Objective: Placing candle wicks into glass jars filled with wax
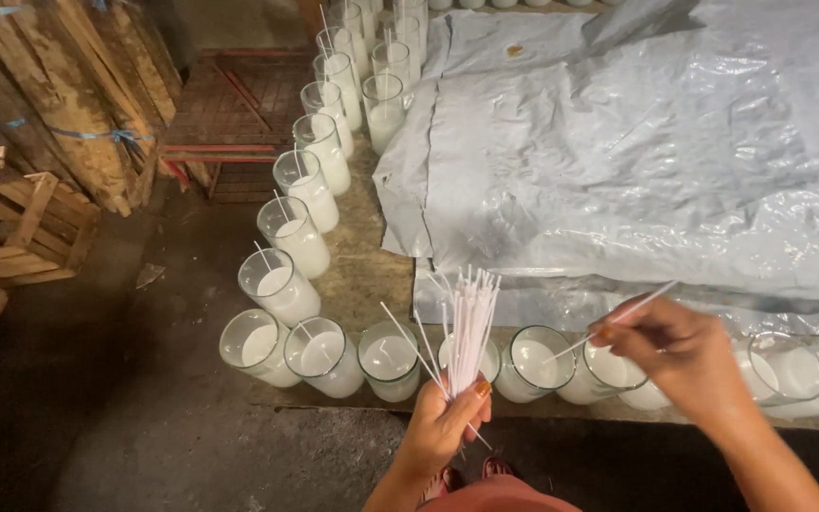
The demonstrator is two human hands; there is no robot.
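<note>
Wick held over wax-filled glass
Right hand [680,356] pinches one wick [609,322], its long axis slanting down-left into the glass [535,362]; left hand [447,422] clasps an upright wick bundle [469,327]

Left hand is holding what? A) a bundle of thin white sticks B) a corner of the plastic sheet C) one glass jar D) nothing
A: the left hand grips a fanned bundle of thin white sticks, while the right hand pinches a single stick over the wax-filled glass jars.
</note>
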